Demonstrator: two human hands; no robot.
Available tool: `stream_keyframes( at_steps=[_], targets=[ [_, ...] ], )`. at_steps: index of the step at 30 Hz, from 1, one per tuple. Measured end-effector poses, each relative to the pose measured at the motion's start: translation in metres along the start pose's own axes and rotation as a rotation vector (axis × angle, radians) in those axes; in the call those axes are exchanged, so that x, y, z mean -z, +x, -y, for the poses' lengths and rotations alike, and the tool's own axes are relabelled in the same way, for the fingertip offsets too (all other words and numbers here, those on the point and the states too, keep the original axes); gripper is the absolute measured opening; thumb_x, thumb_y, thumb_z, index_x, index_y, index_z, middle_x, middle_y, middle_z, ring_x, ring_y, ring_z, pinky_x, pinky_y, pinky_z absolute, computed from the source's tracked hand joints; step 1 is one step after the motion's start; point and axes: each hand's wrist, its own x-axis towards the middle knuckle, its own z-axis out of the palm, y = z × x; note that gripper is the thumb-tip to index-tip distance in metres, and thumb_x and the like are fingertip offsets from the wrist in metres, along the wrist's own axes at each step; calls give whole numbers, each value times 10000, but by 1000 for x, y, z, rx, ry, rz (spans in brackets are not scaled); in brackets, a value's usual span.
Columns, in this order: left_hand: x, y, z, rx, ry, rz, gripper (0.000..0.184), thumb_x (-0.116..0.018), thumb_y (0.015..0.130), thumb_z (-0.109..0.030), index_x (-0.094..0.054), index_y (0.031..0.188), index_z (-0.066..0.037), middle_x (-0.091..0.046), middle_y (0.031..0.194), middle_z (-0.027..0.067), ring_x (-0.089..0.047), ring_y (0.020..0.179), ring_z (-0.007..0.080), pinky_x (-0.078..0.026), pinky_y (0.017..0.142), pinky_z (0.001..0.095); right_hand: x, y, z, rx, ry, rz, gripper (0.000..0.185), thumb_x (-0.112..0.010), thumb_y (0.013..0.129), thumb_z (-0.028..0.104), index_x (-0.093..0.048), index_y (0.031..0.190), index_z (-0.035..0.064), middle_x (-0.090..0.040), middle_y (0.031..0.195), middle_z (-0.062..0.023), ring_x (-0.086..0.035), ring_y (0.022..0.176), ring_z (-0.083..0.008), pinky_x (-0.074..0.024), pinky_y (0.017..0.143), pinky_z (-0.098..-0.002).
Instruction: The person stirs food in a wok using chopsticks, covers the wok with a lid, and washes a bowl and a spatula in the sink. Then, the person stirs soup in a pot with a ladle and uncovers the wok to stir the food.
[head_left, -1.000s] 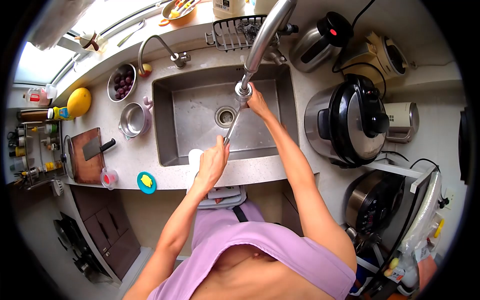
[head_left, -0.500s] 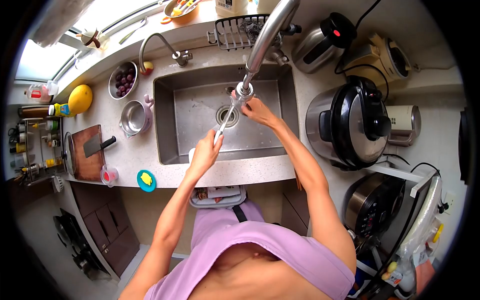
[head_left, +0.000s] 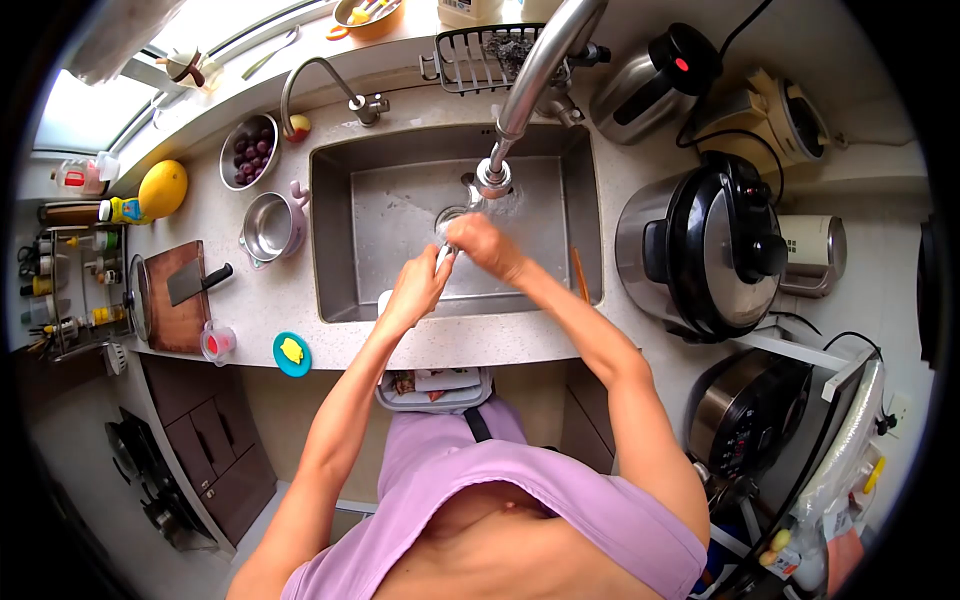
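Over the sink (head_left: 375, 205), my left hand (head_left: 412, 290) is closed around the pale handle of a long, thin metal utensil (head_left: 444, 258). My right hand (head_left: 485, 247) is curled against the same utensil just above the left and is smeared by motion. The utensil's far part is hidden behind the right hand and I cannot make out its kind. Beyond both hands hangs the spout of the big tap (head_left: 493, 178). Below it is the drain (head_left: 450, 215), partly covered by the right hand.
On the left are a bowl of dark round fruit (head_left: 250, 155), a small pot (head_left: 268, 232), and a cleaver (head_left: 190, 285) on a cutting board (head_left: 170, 325). A pressure cooker (head_left: 690, 245) stands right of the sink. A brown stick (head_left: 580, 275) crosses the sink's right side.
My right hand has moved from under the tap down and toward me, close to the left hand. The left hand has barely moved and still holds the utensil.
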Motion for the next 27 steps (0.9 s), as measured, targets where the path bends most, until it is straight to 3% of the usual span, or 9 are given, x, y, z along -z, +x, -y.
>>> stream_keyframes(
  at_steps=[3,5,6,8,11,16,21,23,27],
  targets=[
    [-9,6,14,-44,50,-46,335,-473,929,-304,-498,889,28,-563,655,255,-567,664,444,-411,605,497,2,2,-3,13,121,-13,166,-586,770,37,-547,931,52,-583,913,-71,-582,935,-237,-466,837,-340],
    [-11,7,15,-124,109,-98,339,-472,929,-309,-496,881,26,-564,662,258,-564,682,453,-410,610,501,8,3,-31,113,-114,108,158,-586,782,39,-554,936,50,-590,918,-69,-585,932,-229,-467,832,-337],
    [-12,6,13,-81,71,-77,343,-472,929,-310,-490,875,28,-563,673,263,-553,704,466,-410,621,502,17,4,-47,-276,46,330,165,-593,768,43,-577,932,45,-610,940,-76,-595,920,-217,-478,817,-339],
    [-14,5,13,-37,40,-58,347,-472,928,-312,-484,869,29,-562,683,268,-541,726,479,-410,631,503,28,4,-74,-192,-101,178,149,-591,746,49,-584,895,51,-616,892,-68,-605,881,-220,-493,787,-341],
    [-15,2,9,-65,-38,-84,349,-462,938,-316,-459,841,20,-544,592,207,-560,569,399,-416,535,457,38,-1,-82,-125,-384,-31,129,-597,712,64,-603,841,60,-632,855,-65,-622,843,-220,-508,766,-341],
    [-4,-9,-10,105,-337,82,347,-428,959,-333,-434,807,-21,-415,480,24,-399,344,107,-305,334,310,25,-14,-81,-93,-543,-123,113,-629,703,106,-638,809,68,-644,830,-43,-637,789,-199,-512,747,-322],
    [-15,-8,2,164,-543,177,322,-404,970,-347,-437,843,-53,-372,477,-12,-344,326,97,-276,318,265,25,-5,-70,-12,-442,-37,87,-628,719,95,-645,805,97,-606,734,-10,-610,703,-186,-506,655,-293],
    [-12,-11,7,195,-682,235,311,-397,974,-352,-435,862,-65,-341,475,-30,-321,324,83,-262,314,246,39,-9,-91,-72,-520,207,67,-621,753,94,-640,802,135,-611,756,-14,-615,712,-189,-504,656,-288],
    [-1,-20,5,318,-1146,425,278,-377,984,-344,-431,902,-85,-292,470,-50,-283,306,47,-223,284,202,59,-3,-103,-385,-18,-11,77,-598,783,84,-596,847,43,-627,787,-103,-608,741,-282,-472,618,-346]
  ],
)
